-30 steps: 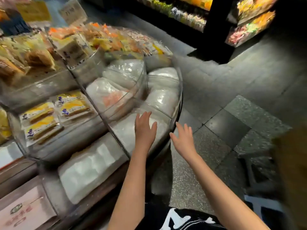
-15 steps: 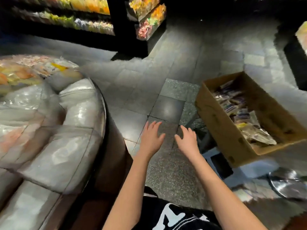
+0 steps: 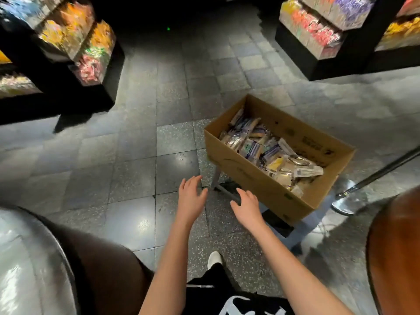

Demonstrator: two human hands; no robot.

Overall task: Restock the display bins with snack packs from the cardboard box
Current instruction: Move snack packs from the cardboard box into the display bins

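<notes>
Fetching step judged in hand: left hand (image 3: 191, 197) and right hand (image 3: 247, 208) are held just short of the box (image 3: 247, 176), fingers (image 3: 195, 179) spread, nothing gripped. Packs (image 3: 268, 151) are heaped inside the box. Next, a handful must be scooped out.

Open cardboard box (image 3: 250, 176) holding snack packs (image 3: 268, 148)
Brown, open-topped, turned at an angle, it stands just ahead and to the right of the right hand (image 3: 246, 206); loose clear-wrapped packs lie jumbled across its bottom
</notes>
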